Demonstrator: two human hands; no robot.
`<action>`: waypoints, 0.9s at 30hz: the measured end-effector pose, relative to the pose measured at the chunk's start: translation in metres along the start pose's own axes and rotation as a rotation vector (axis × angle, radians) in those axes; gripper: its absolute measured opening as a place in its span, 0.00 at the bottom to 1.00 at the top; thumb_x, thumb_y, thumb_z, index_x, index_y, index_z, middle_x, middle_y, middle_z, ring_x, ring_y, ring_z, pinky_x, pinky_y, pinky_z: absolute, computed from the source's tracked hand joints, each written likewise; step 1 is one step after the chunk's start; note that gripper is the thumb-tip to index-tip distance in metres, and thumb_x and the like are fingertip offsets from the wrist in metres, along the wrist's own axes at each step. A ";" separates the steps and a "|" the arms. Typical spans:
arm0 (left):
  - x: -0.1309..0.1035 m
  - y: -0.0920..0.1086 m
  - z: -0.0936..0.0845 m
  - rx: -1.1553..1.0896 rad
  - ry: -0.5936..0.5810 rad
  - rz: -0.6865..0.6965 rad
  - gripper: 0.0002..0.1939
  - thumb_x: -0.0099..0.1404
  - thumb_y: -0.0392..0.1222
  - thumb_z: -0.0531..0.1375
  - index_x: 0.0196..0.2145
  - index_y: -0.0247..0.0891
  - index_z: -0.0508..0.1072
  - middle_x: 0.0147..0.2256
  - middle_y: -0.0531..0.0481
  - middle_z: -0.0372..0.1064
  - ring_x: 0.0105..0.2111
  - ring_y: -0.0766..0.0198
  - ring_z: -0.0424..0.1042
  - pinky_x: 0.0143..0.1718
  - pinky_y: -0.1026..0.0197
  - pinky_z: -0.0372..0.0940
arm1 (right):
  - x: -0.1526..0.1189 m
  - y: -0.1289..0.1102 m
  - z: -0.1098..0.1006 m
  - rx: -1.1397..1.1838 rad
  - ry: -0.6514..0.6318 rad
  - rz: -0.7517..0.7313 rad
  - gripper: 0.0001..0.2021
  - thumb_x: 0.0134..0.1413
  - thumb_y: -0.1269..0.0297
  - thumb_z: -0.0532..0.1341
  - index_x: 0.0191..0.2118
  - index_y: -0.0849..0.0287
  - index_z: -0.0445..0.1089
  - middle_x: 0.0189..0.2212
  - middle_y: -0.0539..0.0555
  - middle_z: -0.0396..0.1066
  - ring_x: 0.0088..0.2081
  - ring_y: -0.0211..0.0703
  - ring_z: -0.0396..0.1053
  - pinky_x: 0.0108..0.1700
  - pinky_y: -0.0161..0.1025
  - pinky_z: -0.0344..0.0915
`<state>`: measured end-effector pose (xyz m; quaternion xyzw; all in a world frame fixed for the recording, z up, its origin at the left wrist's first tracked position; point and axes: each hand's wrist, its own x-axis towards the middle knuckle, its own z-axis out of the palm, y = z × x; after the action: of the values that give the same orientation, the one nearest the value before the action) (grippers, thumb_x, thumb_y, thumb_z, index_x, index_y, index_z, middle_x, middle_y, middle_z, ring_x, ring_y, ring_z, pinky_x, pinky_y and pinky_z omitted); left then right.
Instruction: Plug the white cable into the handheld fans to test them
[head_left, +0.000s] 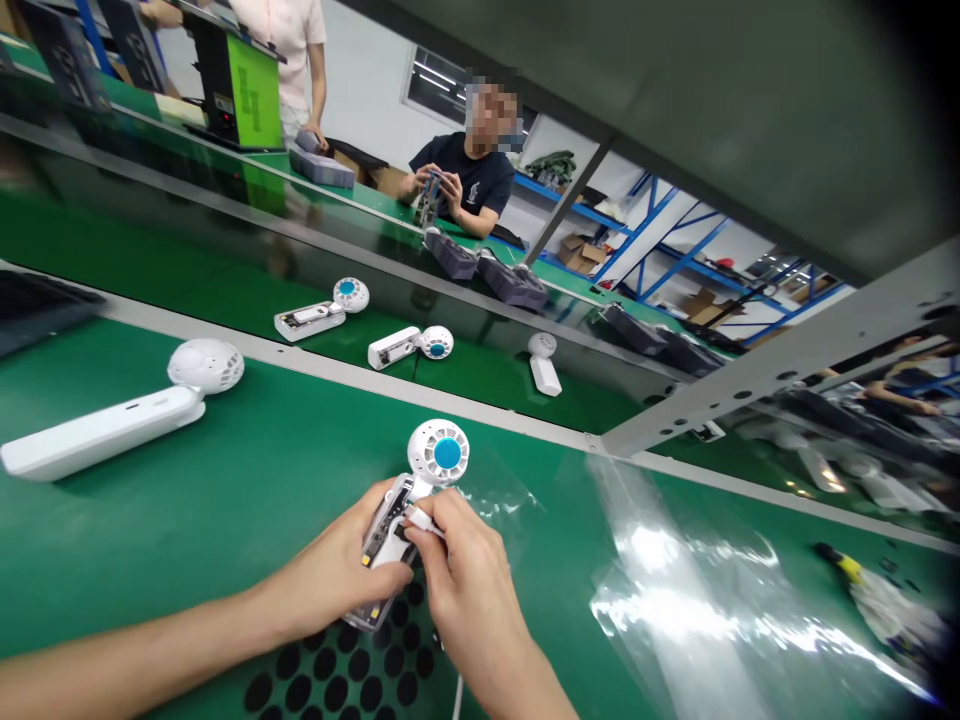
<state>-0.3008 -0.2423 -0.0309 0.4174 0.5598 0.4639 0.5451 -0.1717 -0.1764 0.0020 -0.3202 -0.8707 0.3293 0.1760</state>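
A white handheld device [388, 540] with a round vented head and a blue disc lies tilted in my left hand [345, 565], whose fingers and thumb wrap its opened body. Inside the body, circuit parts show. My right hand [469, 575] pinches a small white plug [422, 519] against the side of the device, just below the head. A white cable [458, 697] runs down beneath my right hand. Whether the plug sits fully in the device cannot be made out. Another white device [127, 420] rests on the green table at the left.
Three similar devices [311, 318] lie on the green belt beyond a metal rail [480, 405]. Clear plastic film [675, 590] and a yellow-black tool [847, 568] are at the right. Black dots [337, 680] mark the near table. Two people stand or sit across the line.
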 end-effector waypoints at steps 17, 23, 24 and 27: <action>0.009 -0.019 0.001 -0.017 0.026 0.066 0.33 0.52 0.27 0.56 0.55 0.41 0.55 0.44 0.53 0.67 0.40 0.61 0.68 0.42 0.61 0.62 | 0.010 -0.003 0.003 -0.204 -0.068 0.029 0.08 0.52 0.77 0.51 0.27 0.58 0.61 0.27 0.52 0.64 0.28 0.42 0.64 0.29 0.36 0.55; 0.007 -0.019 0.000 -0.051 0.023 0.051 0.31 0.54 0.29 0.56 0.55 0.40 0.54 0.45 0.51 0.67 0.41 0.60 0.68 0.42 0.60 0.63 | 0.007 0.001 0.010 -0.147 0.002 0.031 0.09 0.54 0.75 0.50 0.28 0.57 0.63 0.27 0.51 0.64 0.27 0.41 0.63 0.29 0.36 0.55; 0.006 -0.018 -0.001 -0.063 0.022 0.050 0.30 0.56 0.30 0.56 0.55 0.40 0.54 0.46 0.50 0.66 0.42 0.60 0.67 0.43 0.60 0.62 | 0.005 0.002 0.012 -0.115 0.029 0.022 0.09 0.55 0.75 0.49 0.29 0.57 0.63 0.28 0.51 0.63 0.28 0.41 0.63 0.30 0.36 0.56; 0.004 -0.016 -0.003 -0.086 0.019 0.059 0.24 0.61 0.36 0.55 0.55 0.39 0.55 0.50 0.49 0.62 0.48 0.60 0.63 0.49 0.59 0.59 | 0.000 0.004 0.014 0.011 0.077 -0.020 0.10 0.57 0.73 0.48 0.32 0.57 0.64 0.30 0.51 0.62 0.30 0.40 0.64 0.32 0.37 0.59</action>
<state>-0.3035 -0.2421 -0.0474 0.4056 0.5321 0.5074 0.5430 -0.1772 -0.1810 -0.0109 -0.3228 -0.8646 0.3197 0.2144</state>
